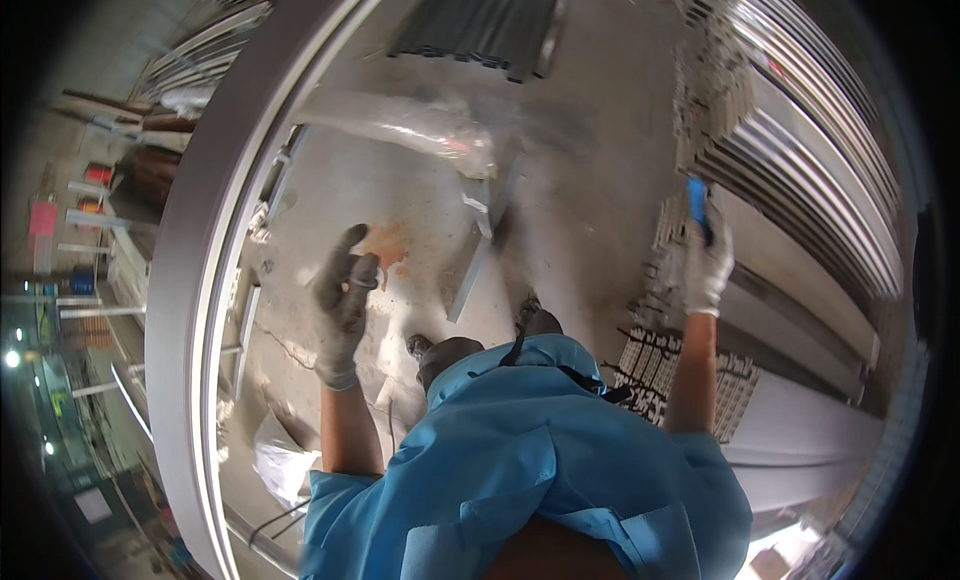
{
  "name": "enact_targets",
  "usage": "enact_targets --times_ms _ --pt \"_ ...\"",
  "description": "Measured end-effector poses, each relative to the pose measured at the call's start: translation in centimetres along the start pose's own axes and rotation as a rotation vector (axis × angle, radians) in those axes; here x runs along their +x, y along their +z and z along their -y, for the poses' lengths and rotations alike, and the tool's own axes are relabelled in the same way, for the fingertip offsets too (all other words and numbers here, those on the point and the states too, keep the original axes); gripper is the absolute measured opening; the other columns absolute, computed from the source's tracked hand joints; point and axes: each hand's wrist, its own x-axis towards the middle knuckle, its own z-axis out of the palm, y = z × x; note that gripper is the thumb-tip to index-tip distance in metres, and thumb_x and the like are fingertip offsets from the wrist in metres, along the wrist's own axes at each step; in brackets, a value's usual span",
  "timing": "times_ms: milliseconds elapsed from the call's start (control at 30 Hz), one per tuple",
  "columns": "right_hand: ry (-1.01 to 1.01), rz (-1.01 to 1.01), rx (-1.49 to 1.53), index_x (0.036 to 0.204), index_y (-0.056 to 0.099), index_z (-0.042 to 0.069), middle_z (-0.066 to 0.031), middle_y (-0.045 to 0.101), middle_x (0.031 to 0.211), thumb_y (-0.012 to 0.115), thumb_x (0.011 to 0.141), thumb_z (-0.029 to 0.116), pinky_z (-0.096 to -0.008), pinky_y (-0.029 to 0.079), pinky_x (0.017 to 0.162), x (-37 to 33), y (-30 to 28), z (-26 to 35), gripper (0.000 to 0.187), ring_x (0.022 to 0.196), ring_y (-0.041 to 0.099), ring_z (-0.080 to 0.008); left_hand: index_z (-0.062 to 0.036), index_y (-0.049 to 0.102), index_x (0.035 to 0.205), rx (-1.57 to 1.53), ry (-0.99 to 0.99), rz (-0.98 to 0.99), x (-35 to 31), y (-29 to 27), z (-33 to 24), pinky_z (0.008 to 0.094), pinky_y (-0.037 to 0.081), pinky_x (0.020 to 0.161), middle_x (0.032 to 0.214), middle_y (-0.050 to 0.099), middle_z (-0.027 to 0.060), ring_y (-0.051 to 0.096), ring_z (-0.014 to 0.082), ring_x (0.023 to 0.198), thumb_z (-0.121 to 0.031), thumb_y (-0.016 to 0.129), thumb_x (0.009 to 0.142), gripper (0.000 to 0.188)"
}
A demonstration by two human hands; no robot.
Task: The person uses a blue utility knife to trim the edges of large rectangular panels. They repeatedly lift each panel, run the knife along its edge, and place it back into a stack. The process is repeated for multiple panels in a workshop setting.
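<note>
My left hand (345, 302), in a dark-stained grey glove, is raised over the floor beside a long grey metal beam (185, 235). Its fingers look apart with nothing between them, though motion blurs them slightly. On the other side, my right hand (710, 265) wears a paler glove and is closed around a small blue and black tool (697, 198). Its exact kind does not show. That hand is close to the stacked metal profiles (800, 145) on the right.
Dark metal profiles (480, 25) lie ahead on the concrete floor (600, 170). Nearer are a plastic-wrapped bundle (400, 125) and a thin metal strip (470, 280). A white bag (280, 455) sits at the lower left. Cut profile ends (690, 380) face me at right.
</note>
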Motion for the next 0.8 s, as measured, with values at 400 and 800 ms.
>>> enact_targets --times_ms 400,800 --pt "-0.027 0.141 0.676 0.119 0.066 0.006 -0.012 0.07 0.11 0.075 0.087 0.017 -0.0353 0.052 0.092 -0.7 20.0 25.5 0.035 0.1 0.066 -0.0239 0.0024 0.061 0.13 0.114 -0.254 -0.046 -3.4 -10.5 6.4 0.0264 0.047 0.065 0.079 0.057 0.0042 0.054 0.012 0.07 -0.029 0.059 0.103 0.042" --pt "0.534 -0.646 0.066 0.117 0.067 0.006 -0.0119 0.07 0.107 0.073 0.085 0.012 -0.0325 0.053 0.089 -5.5 -0.4 -6.8 0.033 0.097 0.068 -0.0207 0.0021 0.065 0.123 0.766 0.457 0.011 13.2 2.2 6.1 0.043 0.052 0.092 0.127 0.063 0.0229 0.063 0.034 0.111 -0.022 0.061 0.101 0.032"
